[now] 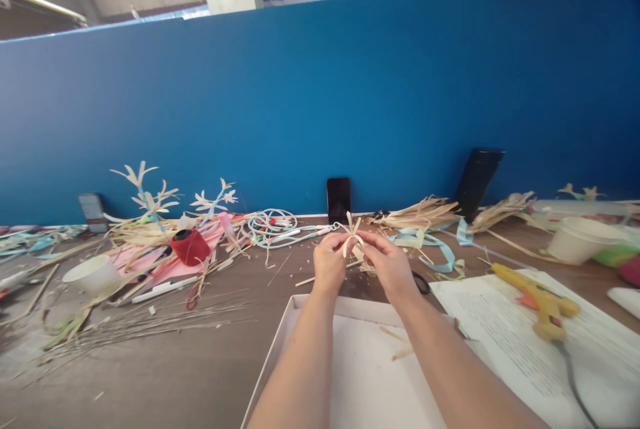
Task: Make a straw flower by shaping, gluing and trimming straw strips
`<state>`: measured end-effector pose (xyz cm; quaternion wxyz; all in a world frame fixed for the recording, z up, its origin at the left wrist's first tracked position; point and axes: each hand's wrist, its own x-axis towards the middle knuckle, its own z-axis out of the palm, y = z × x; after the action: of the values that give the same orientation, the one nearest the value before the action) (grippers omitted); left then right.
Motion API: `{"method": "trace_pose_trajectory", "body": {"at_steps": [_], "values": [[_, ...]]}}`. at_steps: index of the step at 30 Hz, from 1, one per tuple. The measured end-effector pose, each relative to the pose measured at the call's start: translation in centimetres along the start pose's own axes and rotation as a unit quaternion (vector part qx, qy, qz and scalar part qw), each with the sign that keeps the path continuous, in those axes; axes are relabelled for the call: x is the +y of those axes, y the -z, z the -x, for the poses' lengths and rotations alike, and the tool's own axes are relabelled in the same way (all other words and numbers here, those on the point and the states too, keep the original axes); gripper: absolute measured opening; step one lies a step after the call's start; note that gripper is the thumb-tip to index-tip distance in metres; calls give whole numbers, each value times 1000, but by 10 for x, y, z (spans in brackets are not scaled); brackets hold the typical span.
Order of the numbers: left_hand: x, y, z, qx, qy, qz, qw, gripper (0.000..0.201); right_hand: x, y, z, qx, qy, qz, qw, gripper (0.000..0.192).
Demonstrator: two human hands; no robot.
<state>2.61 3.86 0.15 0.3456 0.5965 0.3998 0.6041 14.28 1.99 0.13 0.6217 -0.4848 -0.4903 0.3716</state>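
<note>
My left hand (329, 262) and my right hand (386, 261) meet above the brown table, just past the far edge of a white shallow box (280, 342). Both pinch a small pale straw flower (353, 232) between their fingertips; its thin petals stick up above the fingers. More straw scraps (367, 268) lie on the table under the hands.
A yellow glue gun (543, 299) lies on printed paper (505, 329) at the right, with a white cup (580, 239) behind it. A red thread spool (190, 246), another white cup (93, 274), thin wires (150, 322), finished straw flowers (150, 199), a phone (339, 199) and a blue partition (320, 102) are also here.
</note>
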Motion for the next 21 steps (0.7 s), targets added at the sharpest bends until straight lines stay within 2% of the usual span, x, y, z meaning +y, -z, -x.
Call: {"method": "trace_pose_trajectory", "body": {"at_steps": [9, 13, 18, 21], "values": [[-10, -4, -1, 4, 15, 14, 1000, 21, 7, 0, -1, -11, 19, 60, 998, 31], [-12, -6, -2, 1, 49, 67, 997, 24, 10, -1, -1, -2, 29, 52, 998, 31], [-7, -7, -1, 5, 105, 137, 985, 44, 9, -3, 1, -1, 30, 13, 999, 30], [-5, -8, -1, -8, 106, 159, 982, 43, 7, -6, 2, 20, 25, 4, 999, 27]]}}
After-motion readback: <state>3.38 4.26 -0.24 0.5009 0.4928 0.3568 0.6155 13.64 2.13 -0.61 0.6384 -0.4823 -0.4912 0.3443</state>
